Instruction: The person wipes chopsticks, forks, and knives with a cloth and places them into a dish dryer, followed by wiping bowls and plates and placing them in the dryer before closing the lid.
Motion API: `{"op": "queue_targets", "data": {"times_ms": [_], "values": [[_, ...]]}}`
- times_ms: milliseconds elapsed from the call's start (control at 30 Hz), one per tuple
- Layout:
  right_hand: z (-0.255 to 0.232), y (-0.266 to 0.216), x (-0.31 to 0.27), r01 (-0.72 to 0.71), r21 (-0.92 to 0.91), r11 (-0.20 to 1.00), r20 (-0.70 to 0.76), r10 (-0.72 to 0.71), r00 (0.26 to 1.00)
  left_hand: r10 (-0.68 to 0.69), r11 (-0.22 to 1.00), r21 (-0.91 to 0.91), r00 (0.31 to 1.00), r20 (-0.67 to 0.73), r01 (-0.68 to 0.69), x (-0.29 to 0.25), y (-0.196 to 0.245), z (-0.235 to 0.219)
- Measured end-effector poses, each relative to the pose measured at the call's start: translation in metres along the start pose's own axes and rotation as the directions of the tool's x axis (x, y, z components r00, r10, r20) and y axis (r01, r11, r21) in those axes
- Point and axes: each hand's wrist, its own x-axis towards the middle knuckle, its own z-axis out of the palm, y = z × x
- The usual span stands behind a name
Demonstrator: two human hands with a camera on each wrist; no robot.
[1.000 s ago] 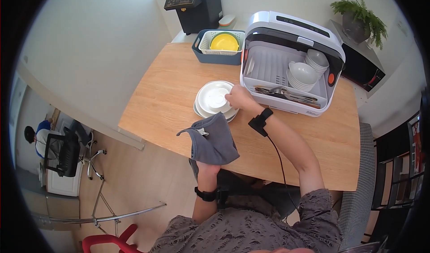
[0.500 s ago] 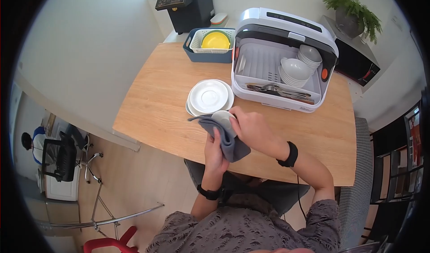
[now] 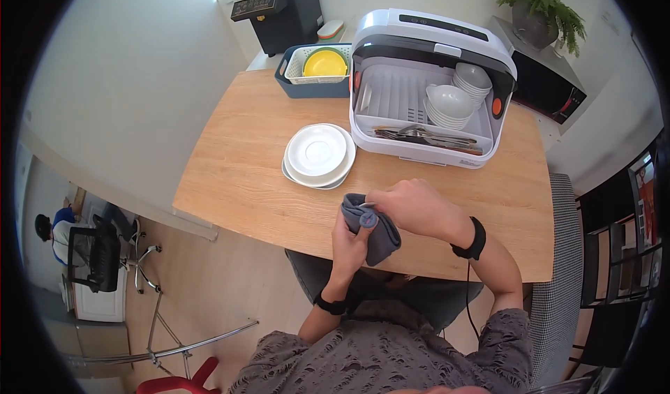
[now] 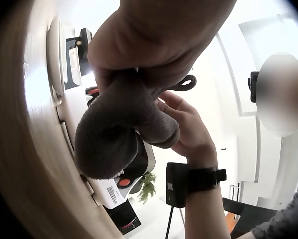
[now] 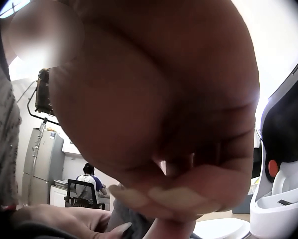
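Note:
In the head view, my left hand grips a folded grey cloth over the table's front part. The cloth wraps round a small white dish, leaving only a thin sliver of its rim in sight. My right hand pinches the dish at that rim, fingers curled down. From the left wrist, the cloth hangs as a thick fold under the left hand, hiding the dish. A stack of white plates lies on the table beyond both hands.
An open white dish cabinet holds stacked white bowls and cutlery. Left of it stands a blue basin with a white basket and a yellow bowl. Someone sits on a chair far left.
My right hand has lifted the small dish off the plate stack and brought it into the cloth. The cloth now folds over the dish, and both hands have shifted right of the plates.

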Motion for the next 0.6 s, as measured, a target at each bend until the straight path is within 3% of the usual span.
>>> {"op": "queue_targets", "data": {"times_ms": [33,133,233,333,433,533,600], "values": [[0.004,0.001,-0.002,0.015,0.055,0.998,-0.072,-0.011,0.997,0.02,1.0,0.0,1.0,-0.022,-0.02,0.002,0.002,-0.002],[0.02,-0.012,-0.006,-0.014,0.241,0.97,-0.269,0.08,0.96,-0.026,0.971,-0.238,0.984,-0.179,-0.017,0.008,0.013,-0.002],[0.036,-0.014,-0.003,0.024,0.238,0.971,-0.402,0.076,0.912,0.099,0.992,-0.057,0.967,-0.236,-0.115,0.009,0.013,-0.003],[0.03,-0.009,-0.004,0.034,0.249,0.968,-0.353,0.057,0.934,0.13,0.991,-0.004,0.976,-0.174,-0.133,0.006,0.019,-0.004],[0.013,-0.002,-0.006,0.062,0.107,0.992,-0.157,-0.045,0.987,0.101,0.99,0.098,0.994,-0.039,-0.097,0.002,0.018,-0.006],[0.0,-0.004,-0.011,0.027,-0.042,0.999,0.06,-0.024,0.998,0.111,0.953,0.279,0.993,0.04,-0.117,0.003,0.014,-0.006],[0.002,-0.002,-0.011,0.028,0.022,0.999,-0.033,-0.027,0.999,0.125,0.961,0.246,0.992,0.026,-0.128,0.004,0.014,-0.004]]}}
